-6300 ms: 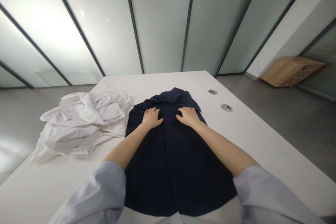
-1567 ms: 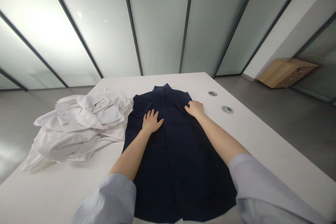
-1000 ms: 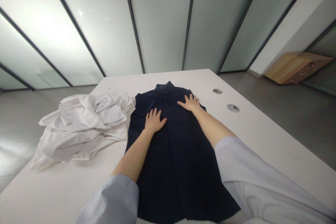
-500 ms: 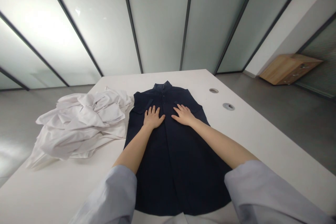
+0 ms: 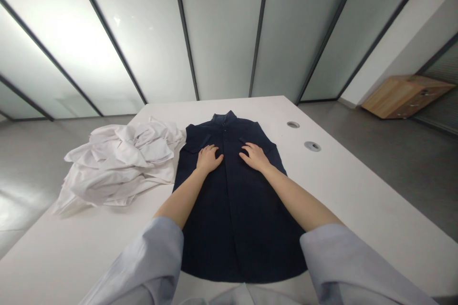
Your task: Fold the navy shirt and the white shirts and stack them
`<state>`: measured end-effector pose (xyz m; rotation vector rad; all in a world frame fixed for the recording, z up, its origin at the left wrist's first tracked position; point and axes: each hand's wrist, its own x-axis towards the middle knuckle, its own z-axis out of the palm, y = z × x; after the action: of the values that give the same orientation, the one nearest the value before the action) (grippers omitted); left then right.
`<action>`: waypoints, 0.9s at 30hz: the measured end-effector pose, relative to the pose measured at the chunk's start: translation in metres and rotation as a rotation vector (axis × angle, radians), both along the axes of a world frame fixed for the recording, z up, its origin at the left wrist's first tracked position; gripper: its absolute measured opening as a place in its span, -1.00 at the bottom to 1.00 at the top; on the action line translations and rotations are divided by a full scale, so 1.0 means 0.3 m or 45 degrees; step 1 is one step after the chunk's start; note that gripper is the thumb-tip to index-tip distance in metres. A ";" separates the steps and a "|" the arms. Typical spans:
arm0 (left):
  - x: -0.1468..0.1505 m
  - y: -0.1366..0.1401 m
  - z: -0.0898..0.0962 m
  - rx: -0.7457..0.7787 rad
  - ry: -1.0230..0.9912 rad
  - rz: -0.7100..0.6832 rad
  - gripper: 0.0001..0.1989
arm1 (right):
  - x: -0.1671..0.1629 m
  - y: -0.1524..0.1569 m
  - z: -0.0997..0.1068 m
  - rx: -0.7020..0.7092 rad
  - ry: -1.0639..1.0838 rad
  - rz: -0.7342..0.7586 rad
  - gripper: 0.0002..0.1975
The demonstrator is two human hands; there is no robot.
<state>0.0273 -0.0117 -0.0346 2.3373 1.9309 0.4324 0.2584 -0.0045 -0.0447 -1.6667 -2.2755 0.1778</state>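
Smoothly, the dark navy collared garment [image 5: 246, 219] lies flat beneath two unclenched hands [image 5: 210, 158] [image 5: 255, 157].

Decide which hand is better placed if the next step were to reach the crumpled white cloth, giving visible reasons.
Probably the left hand: it rests on the side of the dark garment nearer the crumpled white cloth. The right hand rests on the farther side.

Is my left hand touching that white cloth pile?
Apart: the head view shows part of the navy garment between your left hand and the white cloth pile.
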 end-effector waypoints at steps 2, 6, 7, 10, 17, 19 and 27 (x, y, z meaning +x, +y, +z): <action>-0.020 0.006 0.015 0.084 -0.066 0.032 -0.60 | 0.002 0.000 0.002 -0.006 0.013 0.002 -0.56; -0.088 0.049 0.042 0.159 -0.007 0.198 -0.62 | 0.002 -0.002 0.008 -0.012 0.026 0.002 -0.59; -0.108 0.066 0.046 0.148 0.027 0.229 -0.59 | 0.001 -0.003 0.010 -0.010 0.026 -0.003 -0.59; -0.163 0.127 0.056 0.001 0.109 0.281 -0.41 | 0.002 -0.003 0.010 -0.008 0.020 -0.006 -0.61; -0.179 0.224 0.063 -0.203 0.143 0.399 -0.55 | 0.009 0.002 -0.002 0.005 0.018 0.023 -0.62; -0.176 0.233 0.055 -0.155 0.060 0.452 -0.64 | 0.008 0.001 0.000 0.003 0.017 0.019 -0.62; -0.320 0.305 0.050 0.097 -0.989 0.771 -0.68 | 0.004 -0.003 0.009 0.005 0.027 0.018 -0.63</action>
<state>-0.0688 0.0797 -0.0195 1.2212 2.1136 1.2380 0.2595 -0.0054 -0.0422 -1.6393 -2.2719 0.1932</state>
